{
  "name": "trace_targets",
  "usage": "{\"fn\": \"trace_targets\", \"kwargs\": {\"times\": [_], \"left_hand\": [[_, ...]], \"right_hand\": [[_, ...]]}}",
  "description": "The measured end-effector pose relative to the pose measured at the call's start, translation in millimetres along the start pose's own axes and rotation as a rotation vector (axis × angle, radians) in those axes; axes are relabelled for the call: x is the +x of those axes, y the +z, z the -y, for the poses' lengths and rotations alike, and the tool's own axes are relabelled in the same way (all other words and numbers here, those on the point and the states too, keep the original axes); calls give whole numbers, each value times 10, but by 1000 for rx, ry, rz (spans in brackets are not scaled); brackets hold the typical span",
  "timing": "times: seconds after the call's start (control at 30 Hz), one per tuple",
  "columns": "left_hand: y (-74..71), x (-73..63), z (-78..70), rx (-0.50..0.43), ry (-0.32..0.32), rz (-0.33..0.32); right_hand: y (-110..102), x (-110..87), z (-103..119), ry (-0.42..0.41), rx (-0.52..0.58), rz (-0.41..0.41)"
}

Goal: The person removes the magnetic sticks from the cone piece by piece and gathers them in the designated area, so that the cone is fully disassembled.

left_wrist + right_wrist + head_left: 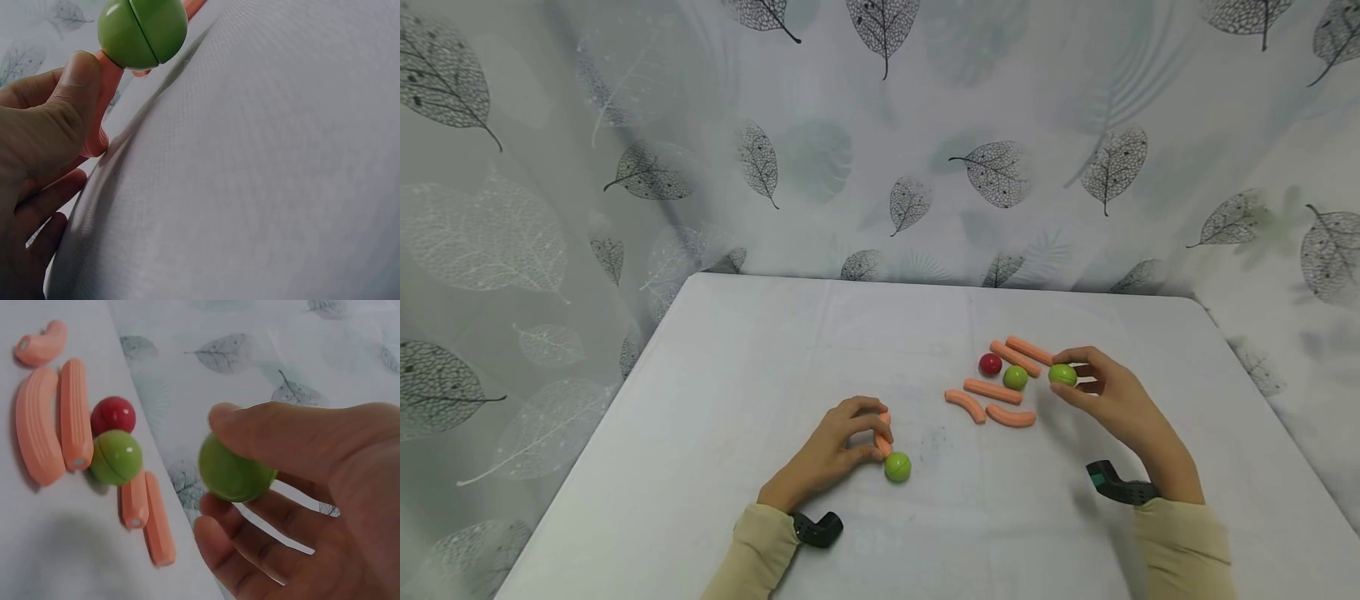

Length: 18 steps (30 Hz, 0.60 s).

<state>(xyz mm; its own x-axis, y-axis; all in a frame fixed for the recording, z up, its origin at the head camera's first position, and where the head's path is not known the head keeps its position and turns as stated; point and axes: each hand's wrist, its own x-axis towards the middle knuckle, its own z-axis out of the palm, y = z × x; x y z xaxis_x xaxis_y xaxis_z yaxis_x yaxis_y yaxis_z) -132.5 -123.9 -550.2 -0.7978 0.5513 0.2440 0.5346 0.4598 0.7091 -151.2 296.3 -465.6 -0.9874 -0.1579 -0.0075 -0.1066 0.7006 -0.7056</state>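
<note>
Between thumb and fingers, my left hand pinches an orange magnetic stick. A green ball touches the near end of that stick, and the left wrist view shows the same ball at the stick's tip. My right hand pinches another green ball, raised beside the group of pieces at the right. There a red ball lies next to a third green ball. Two straight orange sticks lie just beyond them.
Nearer than the balls are another straight stick and two curved sticks, one on the left and one on the right. A white cloth covers the table. Behind it hangs a leaf-patterned curtain.
</note>
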Motion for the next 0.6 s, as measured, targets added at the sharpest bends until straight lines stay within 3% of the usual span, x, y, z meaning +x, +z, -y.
{"fn": "trace_targets", "kwargs": {"times": [0.23, 0.6], "left_hand": [[-4, 3, -17, -12, 18, -15], [8, 1, 20, -55, 19, -63]], "right_hand": [[37, 20, -130, 55, -3, 93], [125, 40, -275, 68, -59, 114]]}}
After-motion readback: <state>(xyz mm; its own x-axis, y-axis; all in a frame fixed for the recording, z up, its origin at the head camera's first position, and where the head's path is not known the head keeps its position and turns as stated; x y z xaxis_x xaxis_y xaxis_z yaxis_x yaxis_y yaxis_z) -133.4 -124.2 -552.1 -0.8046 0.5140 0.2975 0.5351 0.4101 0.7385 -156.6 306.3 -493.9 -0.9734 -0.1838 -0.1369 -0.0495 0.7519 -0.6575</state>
